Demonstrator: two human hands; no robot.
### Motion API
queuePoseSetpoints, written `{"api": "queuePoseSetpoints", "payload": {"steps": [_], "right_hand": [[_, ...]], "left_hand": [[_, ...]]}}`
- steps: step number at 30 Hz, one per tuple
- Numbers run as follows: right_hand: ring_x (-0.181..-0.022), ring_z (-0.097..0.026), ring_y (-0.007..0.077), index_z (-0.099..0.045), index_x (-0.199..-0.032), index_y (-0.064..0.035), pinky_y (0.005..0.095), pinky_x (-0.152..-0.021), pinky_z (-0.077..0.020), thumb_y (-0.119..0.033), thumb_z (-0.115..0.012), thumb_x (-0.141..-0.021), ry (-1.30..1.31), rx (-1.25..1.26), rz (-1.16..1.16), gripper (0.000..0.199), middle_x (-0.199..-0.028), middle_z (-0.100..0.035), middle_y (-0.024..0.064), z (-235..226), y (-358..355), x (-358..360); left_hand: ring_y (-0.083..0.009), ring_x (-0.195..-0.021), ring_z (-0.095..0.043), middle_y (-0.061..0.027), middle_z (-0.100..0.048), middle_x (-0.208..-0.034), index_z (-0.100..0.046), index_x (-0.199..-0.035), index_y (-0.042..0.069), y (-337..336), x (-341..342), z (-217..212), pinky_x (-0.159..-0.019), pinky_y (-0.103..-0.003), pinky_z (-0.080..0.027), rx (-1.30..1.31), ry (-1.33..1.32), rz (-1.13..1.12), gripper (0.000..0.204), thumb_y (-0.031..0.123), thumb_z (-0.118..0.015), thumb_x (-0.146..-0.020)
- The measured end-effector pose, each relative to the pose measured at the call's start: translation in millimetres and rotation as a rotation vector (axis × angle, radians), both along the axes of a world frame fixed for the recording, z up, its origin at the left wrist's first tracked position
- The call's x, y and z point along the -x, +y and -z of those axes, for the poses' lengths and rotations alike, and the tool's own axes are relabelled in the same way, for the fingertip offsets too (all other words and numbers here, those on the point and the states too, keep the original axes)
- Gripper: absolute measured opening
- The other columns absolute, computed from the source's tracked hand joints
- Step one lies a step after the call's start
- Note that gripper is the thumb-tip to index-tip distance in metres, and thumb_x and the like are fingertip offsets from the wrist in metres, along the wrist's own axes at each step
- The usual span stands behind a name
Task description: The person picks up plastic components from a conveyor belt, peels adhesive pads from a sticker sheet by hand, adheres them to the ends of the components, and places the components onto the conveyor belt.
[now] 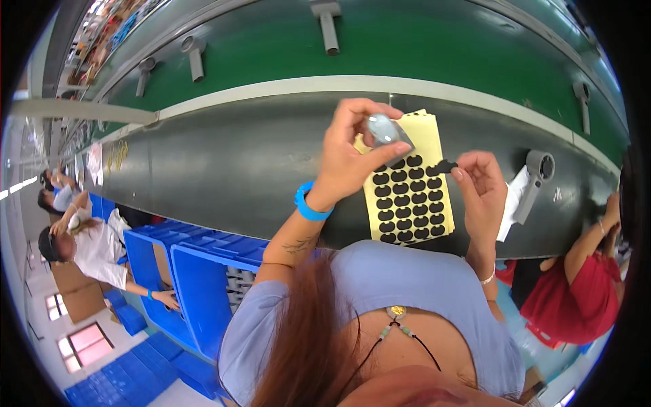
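My left hand [349,146] is closed around a small rounded part [384,129] with a shiny, pale grey face, raised above the workbench. To its right, my right hand [481,190] pinches a dark, ragged-edged black piece [442,167] between thumb and fingertip. Beneath and between both hands lies a stack of yellow backing sheets [428,132], the top one carrying rows of black rounded stickers [419,197]. The black piece hangs over the sheet's right edge; whether part of it still touches the sheet I cannot tell. My left hand hides the sheet's upper left corner.
A grey handheld device [536,180] lies on white paper right of the sheets. More grey devices [329,34] rest on the green conveyor [264,51] beyond the dark bench [224,156]. Blue crates [203,285] stand at lower left. Co-workers sit left [95,247] and right [569,298].
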State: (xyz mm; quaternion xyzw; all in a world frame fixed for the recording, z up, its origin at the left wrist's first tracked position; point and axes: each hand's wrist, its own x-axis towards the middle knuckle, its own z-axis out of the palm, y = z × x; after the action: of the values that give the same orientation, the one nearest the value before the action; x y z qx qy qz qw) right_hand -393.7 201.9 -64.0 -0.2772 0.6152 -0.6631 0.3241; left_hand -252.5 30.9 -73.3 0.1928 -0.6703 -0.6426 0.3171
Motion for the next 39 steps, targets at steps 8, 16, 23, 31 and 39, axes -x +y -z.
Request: {"api": "queuePoseSetpoints", "payload": {"steps": [8,16,23,31,39], "right_hand": [[-0.087,-0.051,0.0125,-0.056,-0.092,0.0016,0.0258,-0.083,-0.042,0.005,-0.057,-0.086,0.122,0.051,-0.047,0.008,-0.094,-0.054,0.0053,-13,1,3],[-0.089,-0.055,0.0127,-0.047,-0.109,-0.0003,0.0273,-0.084,-0.0438,0.004,-0.058,-0.088,0.096,0.078,-0.041,0.024,-0.093,-0.056,0.0064,-33,1,-4],[-0.105,-0.057,0.0194,-0.04,-0.11,-0.0036,0.0291,-0.087,-0.0466,0.01,-0.056,-0.086,0.096,0.083,-0.071,0.031,-0.092,-0.055,0.0078,-33,-2,-5],[-0.107,-0.056,0.0195,-0.039,-0.108,-0.0034,0.0285,-0.085,-0.0483,0.009,-0.055,-0.087,0.018,0.099,-0.057,0.029,-0.093,-0.054,0.0086,-32,-3,-6],[-0.107,-0.056,0.0204,-0.038,-0.108,-0.0037,0.0285,-0.086,-0.0487,0.01,-0.056,-0.086,0.037,0.098,-0.026,0.031,-0.094,-0.054,0.0086,-31,-2,-5]], "left_hand": [[-0.0133,-0.078,-0.055,-0.0104,-0.061,-0.114,-0.06,-0.116,0.003,0,4,-20,-0.064,-0.026,-0.046,0.397,-0.061,0.191,0.047,-0.006,-0.068,-0.071],[-0.0178,-0.076,-0.065,-0.0143,-0.058,-0.12,-0.056,-0.119,0.001,30,9,6,-0.066,-0.027,-0.056,0.04,0.071,0.236,0.04,-0.013,-0.049,-0.082],[-0.0233,-0.092,-0.063,-0.0157,-0.053,-0.123,-0.056,-0.119,0.001,32,19,4,-0.07,-0.03,-0.058,0.21,0.09,0.258,0.039,-0.013,-0.048,-0.084],[-0.0171,-0.083,-0.061,-0.0153,-0.054,-0.122,-0.056,-0.122,0.001,37,17,7,-0.068,-0.026,-0.054,0.17,0.069,0.261,0.034,0.0,-0.057,-0.088],[-0.0145,-0.081,-0.061,-0.0155,-0.052,-0.125,-0.055,-0.124,0.0,42,19,8,-0.069,-0.026,-0.054,0.092,0.093,0.258,0.035,0.007,-0.06,-0.09]]}}
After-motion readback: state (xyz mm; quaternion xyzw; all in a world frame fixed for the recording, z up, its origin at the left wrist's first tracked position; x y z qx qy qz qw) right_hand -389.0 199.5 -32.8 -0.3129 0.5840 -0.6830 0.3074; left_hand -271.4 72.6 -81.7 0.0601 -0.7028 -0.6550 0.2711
